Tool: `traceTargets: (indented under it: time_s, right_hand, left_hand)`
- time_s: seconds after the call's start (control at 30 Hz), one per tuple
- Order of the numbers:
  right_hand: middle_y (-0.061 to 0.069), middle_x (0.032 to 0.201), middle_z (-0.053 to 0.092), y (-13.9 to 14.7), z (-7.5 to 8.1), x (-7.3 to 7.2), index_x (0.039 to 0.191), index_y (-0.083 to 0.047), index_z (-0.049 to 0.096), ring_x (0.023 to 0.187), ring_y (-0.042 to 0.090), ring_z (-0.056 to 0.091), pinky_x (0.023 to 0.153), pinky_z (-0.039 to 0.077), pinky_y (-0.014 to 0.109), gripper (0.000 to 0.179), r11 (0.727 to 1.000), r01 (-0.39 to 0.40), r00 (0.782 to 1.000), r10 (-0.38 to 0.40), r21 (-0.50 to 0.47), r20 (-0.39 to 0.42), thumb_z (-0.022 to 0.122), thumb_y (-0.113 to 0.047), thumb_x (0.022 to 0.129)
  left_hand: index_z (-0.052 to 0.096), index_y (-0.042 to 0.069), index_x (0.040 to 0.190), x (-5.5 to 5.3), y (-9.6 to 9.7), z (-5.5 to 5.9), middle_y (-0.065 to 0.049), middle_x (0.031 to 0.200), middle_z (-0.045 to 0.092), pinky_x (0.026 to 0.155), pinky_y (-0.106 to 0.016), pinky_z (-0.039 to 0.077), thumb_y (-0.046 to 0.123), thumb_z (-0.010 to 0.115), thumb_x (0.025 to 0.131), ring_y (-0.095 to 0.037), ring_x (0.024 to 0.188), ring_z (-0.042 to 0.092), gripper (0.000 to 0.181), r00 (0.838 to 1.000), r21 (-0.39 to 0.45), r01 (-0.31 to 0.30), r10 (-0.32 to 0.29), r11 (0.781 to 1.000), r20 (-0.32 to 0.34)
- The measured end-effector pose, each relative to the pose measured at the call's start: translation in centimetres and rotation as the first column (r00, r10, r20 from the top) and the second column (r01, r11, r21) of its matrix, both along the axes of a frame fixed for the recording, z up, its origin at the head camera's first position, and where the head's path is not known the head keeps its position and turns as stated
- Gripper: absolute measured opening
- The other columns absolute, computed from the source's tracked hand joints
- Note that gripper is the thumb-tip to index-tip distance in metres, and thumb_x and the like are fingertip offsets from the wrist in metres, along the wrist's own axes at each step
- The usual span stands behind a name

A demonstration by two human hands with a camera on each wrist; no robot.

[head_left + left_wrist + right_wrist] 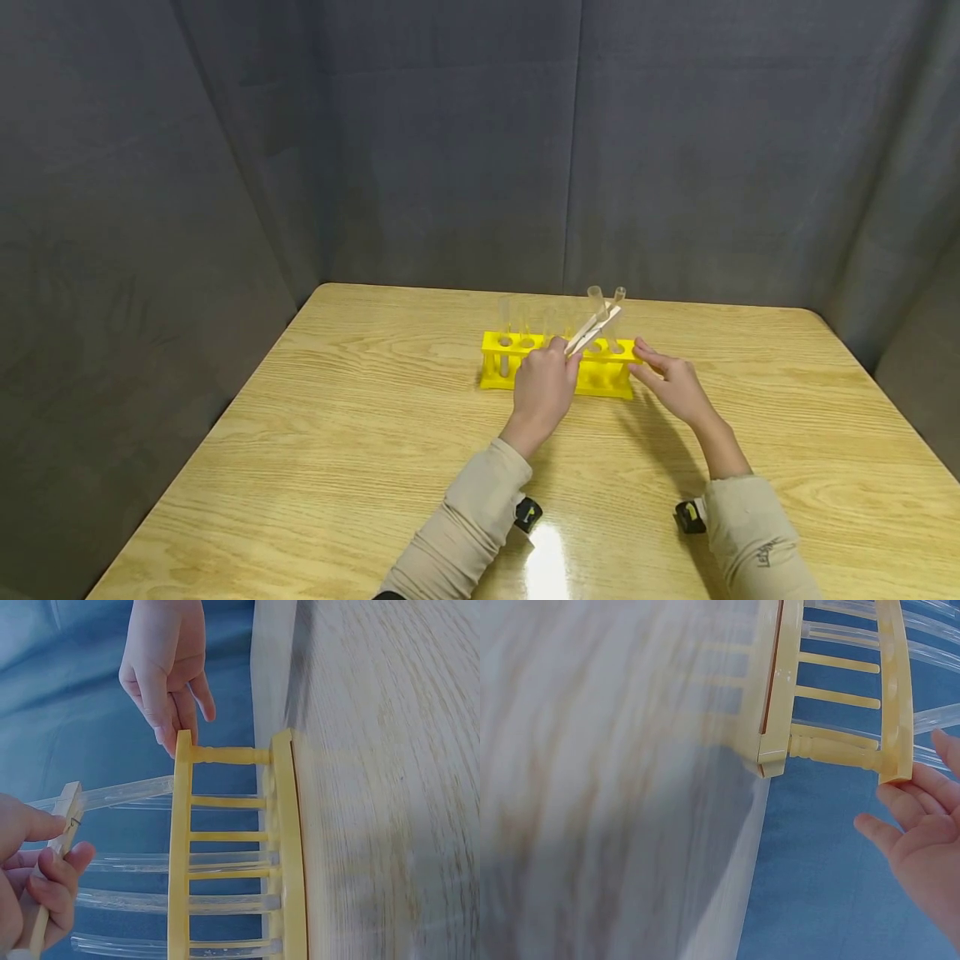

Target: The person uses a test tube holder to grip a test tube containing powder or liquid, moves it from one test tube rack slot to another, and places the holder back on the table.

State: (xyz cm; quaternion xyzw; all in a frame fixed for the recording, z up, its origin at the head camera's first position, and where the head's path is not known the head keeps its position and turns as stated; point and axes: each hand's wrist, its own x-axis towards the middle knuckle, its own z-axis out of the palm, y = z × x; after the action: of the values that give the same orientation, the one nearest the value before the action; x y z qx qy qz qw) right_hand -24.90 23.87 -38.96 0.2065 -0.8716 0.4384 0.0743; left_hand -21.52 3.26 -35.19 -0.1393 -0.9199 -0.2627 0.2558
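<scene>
Just beyond left hand (543, 387), tilted clear tube (124, 793) at top of yellow rack (600, 389); left fingers gripping wooden clamp (63, 841) round tube, right hand (678, 390) apart, fingers extended, touching rack's end.

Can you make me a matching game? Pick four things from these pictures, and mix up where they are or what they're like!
Things:
1. the left grip
2. the right grip
3. the rack
4. the curtain

Places and looks:
A. yellow, with clear test tubes standing in it
B. hanging behind the table
C. curled round a wooden clamp
D. at one end of the rack, with no clamp in it

Right pairs: 1-C, 2-D, 3-A, 4-B
</scene>
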Motion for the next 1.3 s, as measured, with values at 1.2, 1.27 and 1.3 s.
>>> traceTargets:
  time_s: [1.2, 1.27, 1.3]
  right_hand:
    - [0.032, 0.127, 0.033, -1.3, 2.2, 1.9, 0.118, 0.022, 0.039, 0.117, 0.046, 0.032, 0.089, 0.031, 0.052, 0.039, 1.000, 0.009, 1.000, -0.009, -0.019, -0.009, 0.051, -0.001, 0.089]
    - [0.032, 0.128, 0.034, -1.0, 1.8, 1.6, 0.118, 0.021, 0.040, 0.118, 0.045, 0.032, 0.090, 0.031, 0.051, 0.040, 1.000, 0.007, 1.000, -0.008, -0.020, -0.009, 0.052, -0.004, 0.090]
    - [0.031, 0.128, 0.033, -1.0, 1.7, 1.5, 0.118, 0.021, 0.040, 0.118, 0.045, 0.032, 0.090, 0.031, 0.051, 0.040, 1.000, 0.008, 1.000, -0.009, -0.019, -0.006, 0.052, -0.004, 0.090]
  left_hand:
    - [0.061, 0.004, 0.082, 0.6, -0.7, 0.7, -0.001, 0.054, 0.049, 0.036, -0.018, 0.028, 0.025, 0.062, 0.085, -0.009, 0.041, 0.041, 0.021, 0.990, -0.114, -0.123, 0.113, 0.986, -0.087]
    - [0.061, 0.005, 0.081, 0.6, -0.8, 0.7, -0.001, 0.054, 0.050, 0.038, -0.019, 0.029, 0.025, 0.062, 0.085, -0.010, 0.041, 0.042, 0.021, 0.988, -0.118, -0.131, 0.121, 0.984, -0.093]
    - [0.061, 0.005, 0.080, 0.6, -0.8, 0.6, -0.001, 0.054, 0.050, 0.039, -0.020, 0.030, 0.025, 0.062, 0.085, -0.011, 0.041, 0.043, 0.021, 0.987, -0.124, -0.138, 0.126, 0.983, -0.099]
